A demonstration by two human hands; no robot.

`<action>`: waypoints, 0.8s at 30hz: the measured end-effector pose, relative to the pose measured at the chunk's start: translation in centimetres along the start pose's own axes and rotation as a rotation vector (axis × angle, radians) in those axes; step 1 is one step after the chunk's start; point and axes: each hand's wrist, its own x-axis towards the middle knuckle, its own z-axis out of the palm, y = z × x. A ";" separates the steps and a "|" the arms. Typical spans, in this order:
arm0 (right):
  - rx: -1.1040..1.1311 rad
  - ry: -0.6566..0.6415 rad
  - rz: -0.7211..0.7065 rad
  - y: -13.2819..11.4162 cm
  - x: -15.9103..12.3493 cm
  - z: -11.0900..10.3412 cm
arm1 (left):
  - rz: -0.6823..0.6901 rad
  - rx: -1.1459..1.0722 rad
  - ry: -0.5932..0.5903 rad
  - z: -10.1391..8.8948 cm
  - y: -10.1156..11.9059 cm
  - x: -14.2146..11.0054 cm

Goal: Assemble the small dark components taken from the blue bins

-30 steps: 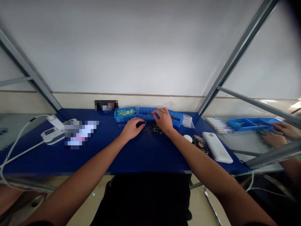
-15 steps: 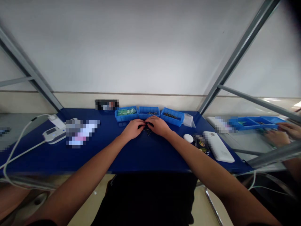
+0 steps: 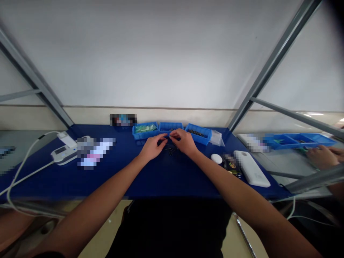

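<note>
My left hand [image 3: 152,146] and my right hand [image 3: 185,141] face each other above the blue table, fingertips almost meeting. The right thumb and fingers are pinched on something too small to make out. On the left, the fingers are curled with the thumb beneath them; whatever is at their tips cannot be told. Several small dark thin pieces [image 3: 170,149] lie on the table just below the hands. Behind stand three blue bins: a left bin [image 3: 145,135] with green packets, a middle bin [image 3: 171,125] with small metal parts, and a right bin [image 3: 201,139] with dark, screw-like pieces.
Clear plastic bags [image 3: 216,138] lie by the right bin. A white round case [image 3: 216,158] and a white power bank [image 3: 251,168] are at right. A power strip [image 3: 64,154] with cables and a blurred phone-like thing [image 3: 98,152] lie left. A co-worker's hands [image 3: 321,156] work beyond the frame.
My fingertips have drawn slightly apart, and the right hand has lifted off a little, showing more of the dark pieces beneath. The view has shifted slightly.
</note>
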 end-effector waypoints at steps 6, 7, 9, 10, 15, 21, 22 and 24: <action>0.213 0.001 0.107 -0.7 -0.4 0.3 | 0.013 -0.072 0.070 -0.3 0.3 0.0; 0.203 0.002 0.111 -0.7 -0.5 0.3 | -0.006 -0.086 0.075 -0.2 0.2 0.0; 0.179 0.000 0.107 -0.8 -0.6 0.2 | -0.039 -0.123 0.074 -0.1 -0.1 0.0; 0.165 -0.002 0.100 -0.8 -0.6 0.2 | -0.047 -0.142 0.067 0.0 -0.2 0.0; 0.032 -0.043 -0.010 -1.6 -0.9 -0.4 | -0.033 -0.198 0.038 0.2 -0.1 0.0; -0.053 -0.049 -0.072 -2.1 -1.0 -0.8 | -0.039 -0.100 0.014 -0.2 0.9 -0.2; -0.052 -0.046 -0.064 -2.1 -0.9 -0.8 | -0.032 -0.099 0.005 -0.3 1.1 -0.3; -0.052 -0.054 -0.054 -2.0 -0.9 -0.7 | -0.016 -0.109 -0.009 -0.3 1.3 -0.3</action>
